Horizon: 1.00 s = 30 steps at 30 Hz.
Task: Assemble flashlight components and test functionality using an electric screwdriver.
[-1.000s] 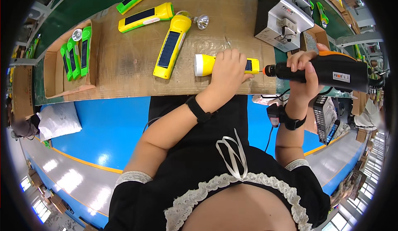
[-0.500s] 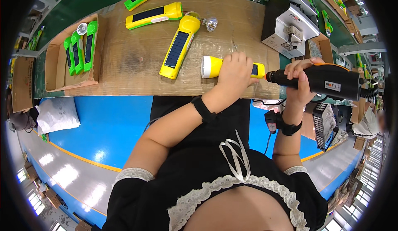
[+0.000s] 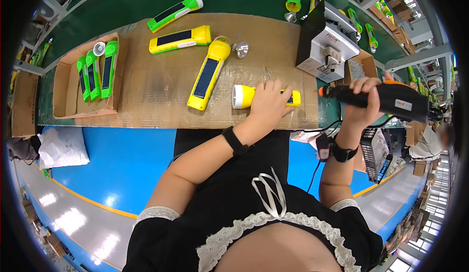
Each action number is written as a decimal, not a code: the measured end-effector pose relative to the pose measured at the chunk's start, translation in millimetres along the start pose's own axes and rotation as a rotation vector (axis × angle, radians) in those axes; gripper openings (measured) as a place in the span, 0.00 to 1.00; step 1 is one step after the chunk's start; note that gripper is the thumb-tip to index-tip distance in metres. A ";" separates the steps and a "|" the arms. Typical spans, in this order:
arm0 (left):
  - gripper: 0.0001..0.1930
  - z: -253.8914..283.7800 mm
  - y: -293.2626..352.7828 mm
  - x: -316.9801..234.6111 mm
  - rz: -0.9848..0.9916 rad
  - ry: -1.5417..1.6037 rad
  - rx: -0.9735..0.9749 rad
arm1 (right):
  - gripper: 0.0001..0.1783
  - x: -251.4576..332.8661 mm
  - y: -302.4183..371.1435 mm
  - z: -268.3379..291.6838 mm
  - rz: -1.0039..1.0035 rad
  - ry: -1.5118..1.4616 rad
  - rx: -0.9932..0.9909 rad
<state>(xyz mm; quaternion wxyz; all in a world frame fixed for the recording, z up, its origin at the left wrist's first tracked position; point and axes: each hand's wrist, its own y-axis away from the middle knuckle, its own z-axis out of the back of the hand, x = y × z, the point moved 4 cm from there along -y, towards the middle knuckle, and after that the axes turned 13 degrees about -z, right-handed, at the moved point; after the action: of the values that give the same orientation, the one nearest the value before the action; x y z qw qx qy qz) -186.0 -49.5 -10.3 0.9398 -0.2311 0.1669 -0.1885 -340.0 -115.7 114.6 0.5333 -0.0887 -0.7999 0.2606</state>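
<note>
A yellow flashlight (image 3: 247,97) with a white head lies on its side on the cardboard sheet (image 3: 156,86), its head to the left. My left hand (image 3: 267,103) is wrapped over its body and partly hides its dark solar panel. In my right hand (image 3: 365,98) is a black electric screwdriver (image 3: 398,102), held level with its orange-ringed tip pointing left. A gap separates that tip from the flashlight's tail end. Beyond my left hand lies another yellow flashlight (image 3: 209,79), its panel up, with a loose reflector (image 3: 241,50) by its head.
A cardboard box (image 3: 62,91) at left holds several green flashlights (image 3: 108,71). Farther back lie a yellow-and-green flashlight (image 3: 180,39) and a green one (image 3: 175,13). A black-and-white screw feeder (image 3: 328,49) stands back right, beside a box of small parts (image 3: 362,66). A cable runs below the screwdriver.
The screwdriver's tip has drawn back to the right, away from the flashlight's tail end. My left hand stays on the flashlight. The whole view has shifted, with the table lower in it.
</note>
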 end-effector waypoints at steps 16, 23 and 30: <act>0.19 -7.0 -21.0 -3.0 -0.078 0.307 0.016 | 0.22 -16.0 -62.7 11.3 0.079 0.155 -0.228; 0.19 -14.3 -18.5 -8.6 -0.086 0.239 0.004 | 0.21 -20.9 -80.2 21.1 0.034 0.301 -0.235; 0.20 -7.3 -13.9 -9.8 -0.108 0.257 -0.054 | 0.24 -19.1 -49.7 -3.9 -0.269 -0.028 0.005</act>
<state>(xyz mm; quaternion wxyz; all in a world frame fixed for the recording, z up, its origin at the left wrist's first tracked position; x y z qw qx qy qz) -201.4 -59.4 -7.2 0.8926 -0.2390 0.2781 -0.2621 -321.8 -164.6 125.7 0.5527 0.0245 -0.8111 0.1899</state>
